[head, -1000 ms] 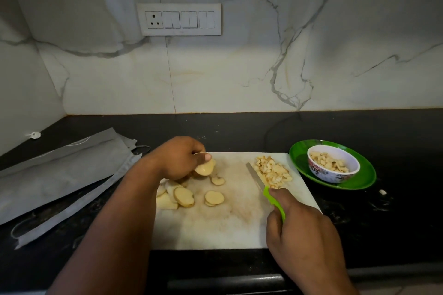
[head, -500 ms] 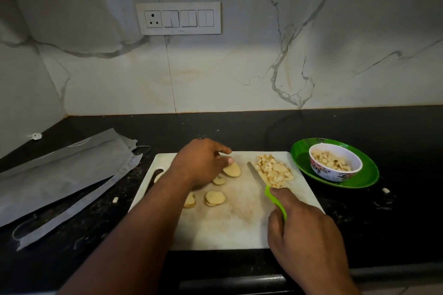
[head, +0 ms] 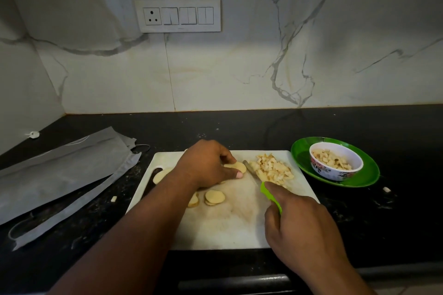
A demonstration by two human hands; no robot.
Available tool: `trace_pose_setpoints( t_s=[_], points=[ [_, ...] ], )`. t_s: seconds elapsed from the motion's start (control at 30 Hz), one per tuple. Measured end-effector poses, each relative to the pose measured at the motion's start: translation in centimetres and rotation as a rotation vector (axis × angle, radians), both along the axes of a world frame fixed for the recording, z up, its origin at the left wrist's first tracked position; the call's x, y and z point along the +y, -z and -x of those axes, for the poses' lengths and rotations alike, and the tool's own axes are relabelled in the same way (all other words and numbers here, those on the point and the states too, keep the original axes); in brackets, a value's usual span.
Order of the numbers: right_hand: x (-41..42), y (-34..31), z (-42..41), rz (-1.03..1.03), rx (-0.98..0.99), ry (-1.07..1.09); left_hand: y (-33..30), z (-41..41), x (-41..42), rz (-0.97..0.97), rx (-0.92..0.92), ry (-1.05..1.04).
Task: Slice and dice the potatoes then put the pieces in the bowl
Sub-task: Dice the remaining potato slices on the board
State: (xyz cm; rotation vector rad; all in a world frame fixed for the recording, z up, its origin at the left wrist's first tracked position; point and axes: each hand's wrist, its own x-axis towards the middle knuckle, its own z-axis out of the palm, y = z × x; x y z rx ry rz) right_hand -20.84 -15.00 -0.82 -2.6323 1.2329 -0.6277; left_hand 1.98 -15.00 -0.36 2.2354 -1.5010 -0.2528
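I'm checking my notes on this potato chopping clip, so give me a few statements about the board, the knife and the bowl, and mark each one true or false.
1. The right hand grips a green-handled knife. True.
2. The bowl is empty. False: it holds diced potato and sits on a green plate.
3. The left hand holds a potato slice on the white cutting board. True.
4. The pile of diced potato lies left of the knife blade. False: it lies right of it, towards the bowl.
5. No uncut slices remain. False: round slices lie on the board.
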Motion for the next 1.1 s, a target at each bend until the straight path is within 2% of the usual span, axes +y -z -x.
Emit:
trace_pose_setpoints(
  t_s=[0.13,0.43,0.87,1.1],
  points=[
    [-0.7,-0.9,-0.6,0.056,0.036,-0.007,-0.2,0.9,-0.1,0.007,-0.013,-0.049],
    [-1.8,-2.2,-2.0,0.135,0.046,0.000,-0.3,1.0,0.2,-0.005,-0.013,0.010],
    [1.8,-3.4,0.5,0.080,0.152,-0.042,0.0,1.1,-0.8,-0.010,0.036,-0.013],
    [1.0,-3.8,-0.7,0.148,0.107,0.003,-0.1,0.8,-0.4,0.010,0.100,-0.023]
  ],
)
